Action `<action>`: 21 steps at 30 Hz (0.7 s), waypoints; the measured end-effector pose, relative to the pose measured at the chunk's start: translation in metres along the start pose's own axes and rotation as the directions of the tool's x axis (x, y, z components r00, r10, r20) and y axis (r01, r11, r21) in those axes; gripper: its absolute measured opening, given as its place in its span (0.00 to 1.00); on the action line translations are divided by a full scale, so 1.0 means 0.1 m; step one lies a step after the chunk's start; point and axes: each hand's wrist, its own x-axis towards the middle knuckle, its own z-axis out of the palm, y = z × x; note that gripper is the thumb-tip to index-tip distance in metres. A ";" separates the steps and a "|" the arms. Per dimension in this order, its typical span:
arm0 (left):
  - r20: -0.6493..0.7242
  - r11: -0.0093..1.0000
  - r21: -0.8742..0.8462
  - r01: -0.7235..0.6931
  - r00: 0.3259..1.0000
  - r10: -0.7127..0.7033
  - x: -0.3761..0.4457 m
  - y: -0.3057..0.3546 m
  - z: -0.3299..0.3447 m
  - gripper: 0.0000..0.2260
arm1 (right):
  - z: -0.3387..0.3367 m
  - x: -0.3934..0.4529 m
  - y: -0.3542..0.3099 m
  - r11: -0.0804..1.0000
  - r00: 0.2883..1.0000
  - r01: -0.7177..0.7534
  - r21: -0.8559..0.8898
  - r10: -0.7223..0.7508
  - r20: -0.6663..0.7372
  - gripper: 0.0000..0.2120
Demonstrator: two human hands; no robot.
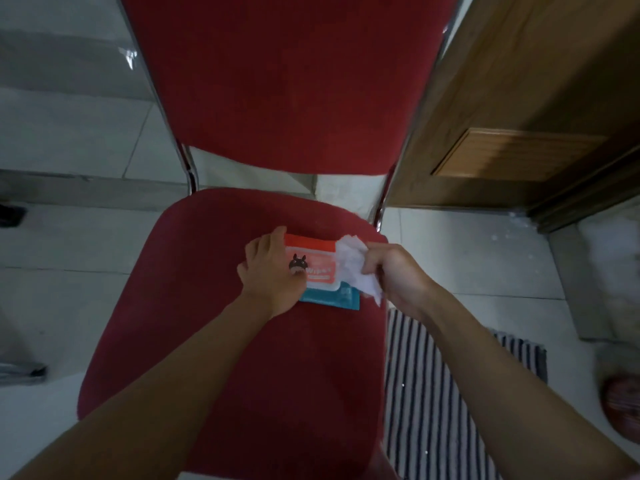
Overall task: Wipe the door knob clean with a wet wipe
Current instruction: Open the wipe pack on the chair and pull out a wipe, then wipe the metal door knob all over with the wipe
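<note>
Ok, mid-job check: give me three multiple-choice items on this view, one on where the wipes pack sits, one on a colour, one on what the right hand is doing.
1. Where is the wipes pack?
A. on the chair seat
B. on the striped mat
C. on the tiled floor

2. What colour is the chair's upholstery?
A. blue
B. red
C. grey

3. What is the right hand doing?
A. hanging empty
B. gripping the white wet wipe
C. turning a door knob

Answers: 1 A, the pack lies flat on the seat under the left hand. 2 B, seat and backrest are red. 3 B, its fingers close on the crumpled wipe at the pack's edge.
</note>
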 end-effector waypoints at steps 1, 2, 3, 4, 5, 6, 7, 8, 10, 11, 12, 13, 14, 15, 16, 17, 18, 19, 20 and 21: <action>0.001 1.000 -0.018 -0.014 1.000 0.014 -0.02 0.15 -0.09 0.27 | -0.07 -0.11 -0.12 0.998 1.000 0.018 0.053 -0.018 0.004 0.17; 0.021 0.991 -0.133 -0.013 1.000 0.016 -0.04 0.31 -0.17 0.24 | -0.14 -0.21 -0.23 0.995 0.999 0.040 0.096 -0.042 0.019 0.13; 0.088 0.948 -0.317 0.011 0.996 0.018 -0.09 0.51 -0.28 0.20 | -0.22 -0.32 -0.36 0.989 0.997 0.072 0.127 -0.076 0.029 0.12; 0.201 0.858 -0.509 0.073 0.979 0.037 -0.17 0.76 -0.40 0.15 | -0.30 -0.45 -0.51 0.981 0.992 0.107 0.163 -0.116 0.042 0.12; 0.312 0.760 -0.631 0.155 0.948 0.065 -0.25 1.01 -0.52 0.09 | -0.39 -0.62 -0.69 0.967 0.985 0.157 0.201 -0.169 0.040 0.12; 0.382 0.694 -0.691 0.202 0.917 0.114 -0.31 1.33 -0.66 0.06 | -0.52 -0.81 -0.93 0.948 0.972 0.225 0.224 -0.234 0.015 0.13; 0.417 0.649 -0.728 0.222 0.894 0.162 -0.37 1.54 -0.74 0.05 | -0.60 -0.95 -1.10 0.932 0.959 0.277 0.234 -0.285 -0.003 0.13; 0.417 0.627 -0.752 0.204 0.883 0.213 -0.41 1.72 -0.82 0.06 | -0.66 -1.08 -1.25 0.918 0.943 0.327 0.224 -0.333 -0.015 0.13; 0.361 0.608 -0.787 0.109 0.880 0.310 -0.46 2.20 -1.02 0.06 | -0.87 -1.40 -1.62 0.889 0.903 0.429 0.161 -0.423 -0.070 0.11; 0.342 0.587 -0.805 0.086 0.876 0.340 -0.50 2.43 -1.13 0.05 | -0.98 -1.56 -1.79 0.875 0.884 0.466 0.129 -0.455 -0.102 0.11; 0.327 0.567 -0.821 0.066 0.869 0.372 -0.53 2.67 -1.24 0.03 | -1.10 -1.71 -1.95 0.858 0.862 0.503 0.103 -0.490 -0.129 0.11; 0.319 0.555 -0.831 0.048 0.858 0.403 -0.58 2.93 -1.36 0.02 | -1.23 -1.89 -2.12 0.841 0.841 0.535 0.084 -0.519 -0.156 0.11; 0.309 0.551 -0.834 0.016 0.841 0.443 -0.63 3.21 -1.46 0.02 | -1.39 -2.08 -2.30 0.821 0.817 0.567 0.065 -0.550 -0.174 0.12; 0.303 0.546 -0.838 -0.009 0.824 0.479 -0.67 3.49 -1.56 0.03 | -1.55 -2.27 -2.48 0.801 0.793 0.597 0.048 -0.580 -0.189 0.13; 0.298 0.546 -0.837 -0.029 0.813 0.501 -0.70 3.67 -1.63 0.05 | -1.65 -2.37 -2.59 0.791 0.779 0.611 0.034 -0.593 -0.202 0.15; 0.293 0.555 -0.829 -0.061 0.799 0.525 -0.75 3.93 -1.69 0.07 | -1.82 -2.53 -2.73 0.776 0.760 0.630 0.025 -0.610 -0.224 0.17; 0.283 0.564 -0.820 -0.093 0.791 0.543 -0.80 4.16 -1.73 0.08 | -1.98 -2.67 -2.84 0.762 0.742 0.647 0.022 -0.624 -0.244 0.17; 0.269 0.562 -0.819 -0.113 0.790 0.551 -0.84 4.35 -1.75 0.09 | -2.12 -2.77 -2.93 0.751 0.731 0.659 0.035 -0.629 -0.265 0.17; 0.247 0.550 -0.825 -0.132 0.791 0.559 -0.87 4.60 -1.75 0.10 | -2.31 -2.88 -3.03 0.736 0.714 0.676 0.039 -0.640 -0.284 0.15; 0.232 0.537 -0.833 -0.132 0.797 0.557 -0.89 4.80 -1.73 0.10 | -2.46 -2.98 -3.10 0.725 0.698 0.688 0.028 -0.651 -0.299 0.14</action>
